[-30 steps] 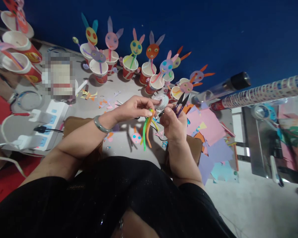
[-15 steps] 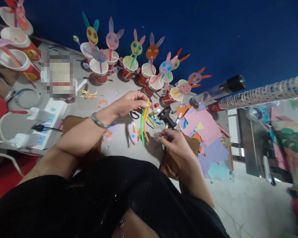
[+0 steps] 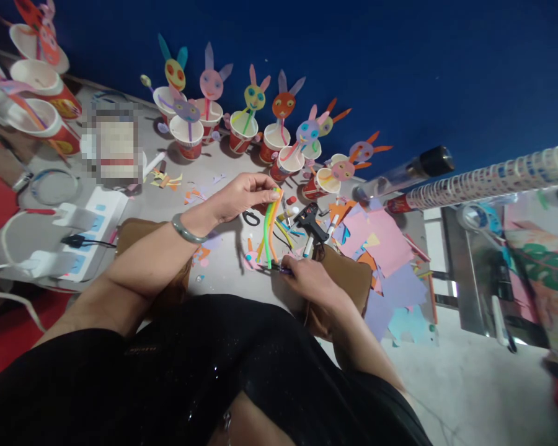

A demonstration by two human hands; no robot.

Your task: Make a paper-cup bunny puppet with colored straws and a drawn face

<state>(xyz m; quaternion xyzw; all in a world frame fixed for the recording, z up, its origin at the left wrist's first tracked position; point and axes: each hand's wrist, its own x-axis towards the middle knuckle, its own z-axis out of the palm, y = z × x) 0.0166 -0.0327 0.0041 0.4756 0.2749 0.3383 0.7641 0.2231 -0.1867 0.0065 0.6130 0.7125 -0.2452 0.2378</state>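
Currently, our left fingers (image 3: 265, 196) pinch the colourful strips (image 3: 268, 229) together at their top; our right fingers (image 3: 291, 264) curl round the scissors (image 3: 281, 269) near the lower ends.

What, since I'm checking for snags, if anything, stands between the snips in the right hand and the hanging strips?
Nothing visible: the snips in the right hand are at the lower ends of the strips hanging from the left hand. The glue gun lies off to one side.
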